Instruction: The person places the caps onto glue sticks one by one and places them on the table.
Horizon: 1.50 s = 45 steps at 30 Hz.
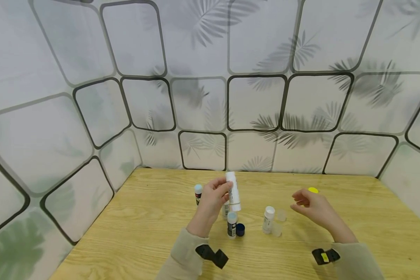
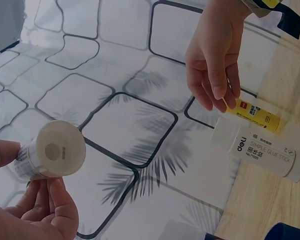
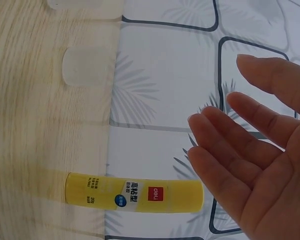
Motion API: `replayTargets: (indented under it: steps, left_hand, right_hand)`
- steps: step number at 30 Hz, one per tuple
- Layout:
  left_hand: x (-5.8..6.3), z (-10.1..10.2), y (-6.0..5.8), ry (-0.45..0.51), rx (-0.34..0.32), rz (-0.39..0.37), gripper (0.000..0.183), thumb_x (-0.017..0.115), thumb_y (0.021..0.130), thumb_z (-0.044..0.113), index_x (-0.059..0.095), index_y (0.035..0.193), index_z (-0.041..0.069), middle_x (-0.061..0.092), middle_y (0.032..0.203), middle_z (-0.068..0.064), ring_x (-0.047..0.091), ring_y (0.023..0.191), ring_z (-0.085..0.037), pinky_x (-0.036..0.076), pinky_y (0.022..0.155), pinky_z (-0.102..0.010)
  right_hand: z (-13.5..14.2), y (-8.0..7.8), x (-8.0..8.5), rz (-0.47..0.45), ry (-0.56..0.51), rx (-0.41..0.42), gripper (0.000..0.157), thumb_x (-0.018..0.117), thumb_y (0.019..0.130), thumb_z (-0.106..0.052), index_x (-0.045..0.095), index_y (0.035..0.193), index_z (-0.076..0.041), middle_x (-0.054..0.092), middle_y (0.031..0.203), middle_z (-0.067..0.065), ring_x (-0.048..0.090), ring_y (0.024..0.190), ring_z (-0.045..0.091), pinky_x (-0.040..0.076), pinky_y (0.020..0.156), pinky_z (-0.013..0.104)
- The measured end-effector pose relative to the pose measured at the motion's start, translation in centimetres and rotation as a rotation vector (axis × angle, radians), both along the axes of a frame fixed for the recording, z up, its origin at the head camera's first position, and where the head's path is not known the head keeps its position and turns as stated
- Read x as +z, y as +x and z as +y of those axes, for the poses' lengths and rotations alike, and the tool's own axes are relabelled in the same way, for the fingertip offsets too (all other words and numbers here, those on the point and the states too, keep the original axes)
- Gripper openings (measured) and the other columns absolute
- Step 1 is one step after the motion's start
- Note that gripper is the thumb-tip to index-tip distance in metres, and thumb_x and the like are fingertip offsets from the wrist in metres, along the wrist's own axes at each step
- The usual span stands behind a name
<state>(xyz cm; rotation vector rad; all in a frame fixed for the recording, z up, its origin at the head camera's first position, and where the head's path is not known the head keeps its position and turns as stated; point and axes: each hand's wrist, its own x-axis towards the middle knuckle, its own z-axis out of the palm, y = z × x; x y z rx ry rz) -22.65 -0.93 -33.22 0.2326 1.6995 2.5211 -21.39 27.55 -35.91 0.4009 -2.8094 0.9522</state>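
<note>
My left hand (image 1: 210, 202) grips a white glue stick (image 1: 233, 192) between thumb and fingers, raised over the table and slightly tilted. Its round end, with a small hole in the middle, faces the camera in the left wrist view. On the other side, my right hand (image 1: 316, 210) hovers with loosely bent fingers and holds nothing. Beside it stands a yellow glue stick (image 3: 135, 194) with a red label mark, mostly hidden behind the hand in the head view. Between the hands a white glue stick (image 1: 268, 221) stands upright.
Two translucent caps (image 1: 281, 215) lie by the standing white stick. A dark-labelled glue stick (image 1: 232, 227) stands next to a dark blue cap (image 1: 240, 230). Another dark-labelled stick (image 1: 198, 190) is behind the left hand. Patterned cloth (image 1: 203, 105) borders the wooden table (image 1: 136, 233).
</note>
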Motion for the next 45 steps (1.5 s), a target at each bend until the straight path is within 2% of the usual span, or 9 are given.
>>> replayTargets:
  steps: [11, 20, 26, 33, 45]
  left_hand:
    - [-0.06, -0.09, 0.07, -0.051, -0.043, 0.031, 0.033, 0.055, 0.087, 0.01, 0.047, 0.113, -0.009, 0.053, 0.094, -0.009, 0.054, 0.084, -0.016, 0.044, 0.071, -0.028]
    - [0.01, -0.01, 0.22, -0.022, -0.095, 0.05, 0.032, 0.053, 0.088, 0.011, 0.048, 0.113, -0.01, 0.055, 0.096, -0.011, 0.057, 0.084, -0.018, 0.045, 0.073, -0.03]
    - [-0.13, 0.0, 0.22, -0.005, -0.102, 0.061, 0.033, 0.052, 0.09, 0.011, 0.049, 0.114, -0.01, 0.057, 0.096, -0.013, 0.058, 0.081, -0.016, 0.045, 0.067, -0.026]
    - [-0.04, 0.03, 0.3, 0.011, -0.101, 0.048, 0.031, 0.051, 0.09, 0.01, 0.05, 0.113, -0.01, 0.055, 0.104, -0.017, 0.059, 0.083, -0.017, 0.045, 0.07, -0.027]
    - [0.01, -0.06, 0.32, 0.003, -0.099, 0.027, 0.033, 0.049, 0.092, 0.016, 0.049, 0.113, -0.009, 0.055, 0.103, -0.019, 0.06, 0.081, -0.017, 0.047, 0.063, -0.023]
  right_hand:
    - [0.02, -0.13, -0.05, -0.014, 0.01, 0.003, 0.033, 0.065, 0.081, -0.021, 0.056, 0.102, 0.003, 0.058, 0.097, 0.015, 0.058, 0.084, 0.028, 0.048, 0.068, 0.038]
    - [0.01, -0.14, -0.07, -0.012, 0.015, -0.001, 0.031, 0.064, 0.081, -0.017, 0.056, 0.103, 0.003, 0.058, 0.098, 0.016, 0.058, 0.084, 0.028, 0.048, 0.068, 0.038]
    - [-0.06, -0.08, -0.06, -0.008, 0.018, 0.008, 0.03, 0.064, 0.081, -0.018, 0.056, 0.101, 0.003, 0.058, 0.097, 0.015, 0.058, 0.084, 0.028, 0.048, 0.068, 0.038]
    - [-0.04, -0.16, -0.11, 0.002, 0.011, 0.014, 0.029, 0.064, 0.081, -0.017, 0.056, 0.1, 0.003, 0.059, 0.096, 0.014, 0.058, 0.083, 0.028, 0.048, 0.068, 0.038]
    - [-0.05, -0.13, -0.05, -0.004, 0.019, 0.01, 0.028, 0.064, 0.081, -0.016, 0.056, 0.101, 0.003, 0.059, 0.095, 0.013, 0.058, 0.083, 0.027, 0.048, 0.068, 0.038]
